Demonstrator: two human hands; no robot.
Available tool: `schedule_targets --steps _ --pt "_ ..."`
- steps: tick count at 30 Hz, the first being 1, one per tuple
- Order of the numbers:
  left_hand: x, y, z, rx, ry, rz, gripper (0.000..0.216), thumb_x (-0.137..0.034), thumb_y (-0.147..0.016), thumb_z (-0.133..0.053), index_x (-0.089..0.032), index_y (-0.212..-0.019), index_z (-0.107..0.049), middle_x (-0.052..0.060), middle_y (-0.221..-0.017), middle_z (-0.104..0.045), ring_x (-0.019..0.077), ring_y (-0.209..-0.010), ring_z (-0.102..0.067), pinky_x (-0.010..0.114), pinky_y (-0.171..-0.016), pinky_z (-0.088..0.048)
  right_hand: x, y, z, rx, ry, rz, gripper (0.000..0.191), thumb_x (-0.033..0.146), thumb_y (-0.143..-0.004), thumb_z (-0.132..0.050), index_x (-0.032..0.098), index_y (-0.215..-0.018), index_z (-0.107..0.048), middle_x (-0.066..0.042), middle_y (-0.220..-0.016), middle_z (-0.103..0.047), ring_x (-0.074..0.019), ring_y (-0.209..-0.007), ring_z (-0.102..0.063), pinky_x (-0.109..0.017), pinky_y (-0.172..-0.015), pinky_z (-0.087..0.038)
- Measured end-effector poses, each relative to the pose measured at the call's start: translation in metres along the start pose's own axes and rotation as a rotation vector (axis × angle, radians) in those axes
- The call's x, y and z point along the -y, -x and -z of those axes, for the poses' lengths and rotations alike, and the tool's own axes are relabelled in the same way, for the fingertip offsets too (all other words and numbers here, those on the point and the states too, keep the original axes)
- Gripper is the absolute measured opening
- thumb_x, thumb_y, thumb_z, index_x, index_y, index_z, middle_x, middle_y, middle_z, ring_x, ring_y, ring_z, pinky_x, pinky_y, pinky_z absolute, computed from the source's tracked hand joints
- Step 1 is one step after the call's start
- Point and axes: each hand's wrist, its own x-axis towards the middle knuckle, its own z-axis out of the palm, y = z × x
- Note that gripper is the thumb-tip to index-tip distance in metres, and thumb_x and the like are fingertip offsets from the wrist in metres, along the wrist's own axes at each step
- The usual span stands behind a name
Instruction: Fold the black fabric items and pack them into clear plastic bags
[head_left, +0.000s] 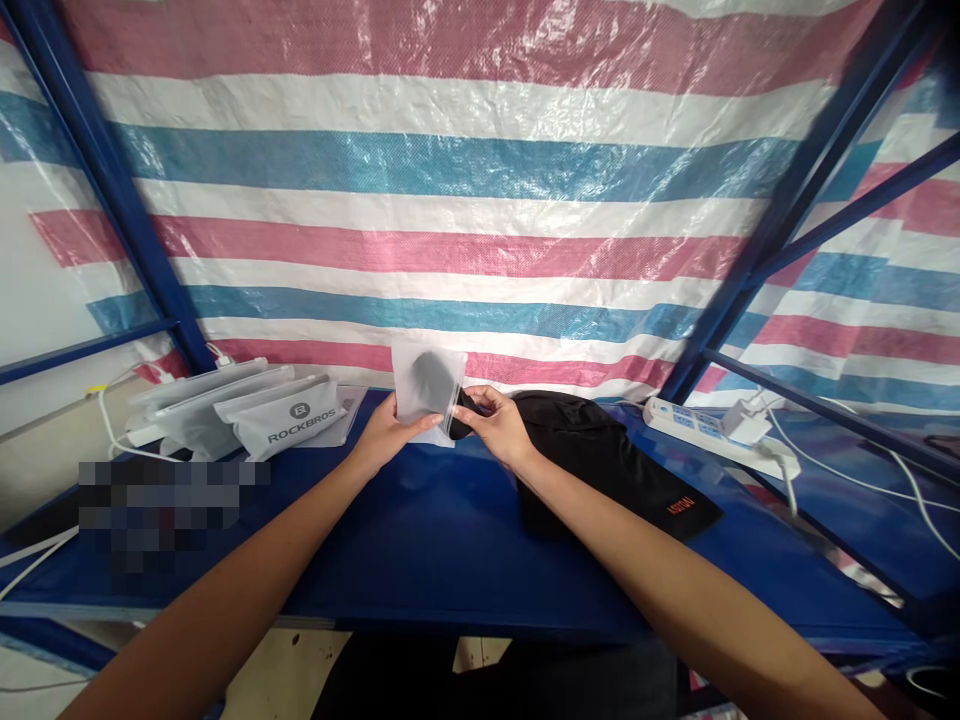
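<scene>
My left hand [391,432] grips the lower left edge of a frosted plastic pouch [427,385] held upright over the blue shelf [420,540]. A dark item shows through the pouch. At the pouch's right edge my right hand [495,420] pinches a black fabric piece [462,415]. A pile of black garments [600,455] with orange lettering lies just right of my right hand.
A row of frosted ROCKBROS pouches [289,418] leans at the back left. A white power strip [705,425] with a charger and white cables sits at the right. Blue shelf posts [112,190] frame a striped tarp [480,200] behind. A blurred patch covers the left shelf front.
</scene>
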Motion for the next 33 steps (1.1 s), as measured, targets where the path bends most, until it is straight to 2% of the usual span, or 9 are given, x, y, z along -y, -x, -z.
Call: schedule_targets --steps 5,9,12,18,22,24,27,30,33 --pt "0.003 -0.001 0.006 0.053 -0.073 -0.026 0.071 -0.052 -0.070 -0.099 -0.019 -0.129 -0.077 0.013 -0.127 -0.081 0.0404 -0.125 -0.073 0.052 -0.106 -0.059 -0.004 -0.003 0.008 0.130 0.156 0.130 0.043 0.051 -0.075 -0.094 0.024 -0.100 -0.071 -0.003 -0.108 -0.079 -0.0248 -0.106 -0.075 -0.044 -0.105 -0.058" --pt "0.004 0.000 0.006 0.058 -0.160 -0.052 0.069 -0.052 -0.070 -0.099 -0.019 -0.127 -0.078 0.014 -0.125 -0.081 0.0399 -0.122 -0.075 0.051 -0.102 -0.060 0.003 -0.004 0.009 0.201 0.171 0.165 0.036 0.046 -0.078 -0.093 0.025 -0.100 -0.073 -0.004 -0.107 -0.081 -0.0254 -0.102 -0.077 -0.043 -0.100 -0.060" --pt "-0.002 0.001 0.005 0.043 -0.215 -0.052 0.071 -0.053 -0.069 -0.100 -0.020 -0.127 -0.078 0.013 -0.125 -0.081 0.0393 -0.120 -0.075 0.048 -0.098 -0.061 0.005 -0.005 0.010 0.219 0.117 0.117 0.039 0.046 -0.074 -0.096 0.025 -0.096 -0.073 -0.004 -0.104 -0.082 -0.0266 -0.100 -0.078 -0.042 -0.095 -0.062" --pt "-0.009 0.002 0.004 -0.008 -0.044 0.001 0.075 -0.057 -0.071 -0.099 -0.022 -0.133 -0.074 0.010 -0.125 -0.082 0.0370 -0.121 -0.075 0.045 -0.103 -0.060 -0.001 -0.008 0.004 0.017 -0.241 -0.145 0.062 0.057 -0.054 -0.105 0.025 -0.087 -0.064 -0.002 -0.089 -0.080 -0.0260 -0.086 -0.078 -0.042 -0.085 -0.066" --pt "0.001 0.000 0.002 0.047 0.220 0.170 0.072 -0.057 -0.073 -0.098 -0.018 -0.130 -0.076 0.014 -0.127 -0.080 0.0343 -0.118 -0.076 0.045 -0.101 -0.062 0.001 -0.006 0.000 -0.076 -0.410 -0.258 0.066 0.050 -0.050 -0.109 0.024 -0.088 -0.062 0.000 -0.089 -0.078 -0.0209 -0.075 -0.076 -0.033 -0.065 -0.065" --pt "0.006 0.000 0.000 0.095 0.241 0.219 0.060 -0.060 -0.078 -0.095 -0.016 -0.115 -0.080 0.014 -0.111 -0.082 0.0285 -0.102 -0.079 0.042 -0.094 -0.064 0.003 -0.005 -0.001 -0.101 -0.447 -0.285 0.067 0.046 -0.049 -0.109 0.024 -0.087 -0.059 0.002 -0.084 -0.075 -0.0177 -0.068 -0.072 -0.030 -0.057 -0.062" --pt "0.011 0.001 -0.006 0.154 0.133 0.180 0.051 -0.065 -0.083 -0.088 -0.015 -0.091 -0.078 0.007 -0.082 -0.077 0.0190 -0.074 -0.072 0.034 -0.078 -0.061 0.005 -0.004 -0.004 -0.162 -0.493 -0.285 0.068 0.041 -0.047 -0.109 0.024 -0.084 -0.055 0.006 -0.076 -0.070 -0.0155 -0.064 -0.070 -0.030 -0.058 -0.065" --pt "0.011 0.003 -0.015 0.270 0.041 0.123 0.052 -0.066 -0.086 -0.085 -0.016 -0.084 -0.076 0.005 -0.076 -0.073 0.0170 -0.069 -0.068 0.030 -0.070 -0.056 0.008 -0.003 -0.011 -0.219 -0.544 -0.283 0.070 0.037 -0.044 -0.110 0.023 -0.080 -0.052 0.008 -0.070 -0.065 -0.0147 -0.065 -0.069 -0.028 -0.058 -0.065" --pt "0.011 0.002 -0.020 0.289 -0.003 0.092 0.055 -0.069 -0.088 -0.081 -0.016 -0.074 -0.071 0.002 -0.065 -0.065 0.0136 -0.061 -0.060 0.027 -0.063 -0.049 0.012 -0.002 -0.019 -0.239 -0.583 -0.284 0.070 0.037 -0.048 -0.110 0.024 -0.075 -0.046 0.011 -0.062 -0.055 -0.0119 -0.061 -0.063 -0.026 -0.055 -0.063"
